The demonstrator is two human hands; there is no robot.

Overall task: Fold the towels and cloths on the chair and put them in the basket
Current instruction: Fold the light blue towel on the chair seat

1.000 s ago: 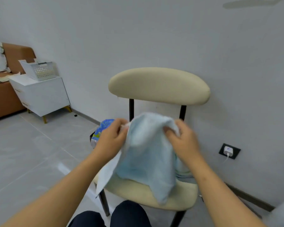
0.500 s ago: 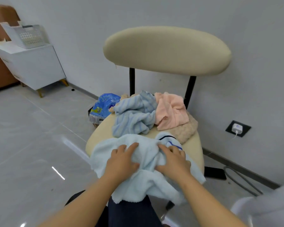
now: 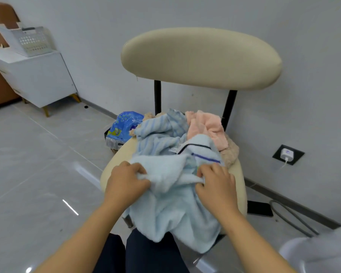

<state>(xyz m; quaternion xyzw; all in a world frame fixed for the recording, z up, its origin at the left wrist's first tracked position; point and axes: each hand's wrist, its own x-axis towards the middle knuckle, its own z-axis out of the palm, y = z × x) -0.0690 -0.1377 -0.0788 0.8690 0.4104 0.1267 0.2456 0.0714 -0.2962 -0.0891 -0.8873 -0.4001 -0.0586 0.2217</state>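
Hands: left hand (image 3: 126,184) and right hand (image 3: 217,186) each gripped bunched folds of pale blue towel (image 3: 171,209) | Towel: hung over front of chair (image 3: 201,58) seat | Behind: striped blue cloth (image 3: 156,133), pink cloth (image 3: 207,125), beige cloth (image 3: 230,152) heaped | Far left: basket (image 3: 34,41) atop white cabinet (image 3: 39,79)

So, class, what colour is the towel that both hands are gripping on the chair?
Pale blue. The towel shows best in the head view.

Fingertips of left hand (image 3: 126,185) & right hand (image 3: 218,186) buried in pale blue towel (image 3: 171,213). Beige cloth (image 3: 230,154) mostly under pink cloth (image 3: 207,125). Blurred white obj (image 3: 319,253) cut off btm right.
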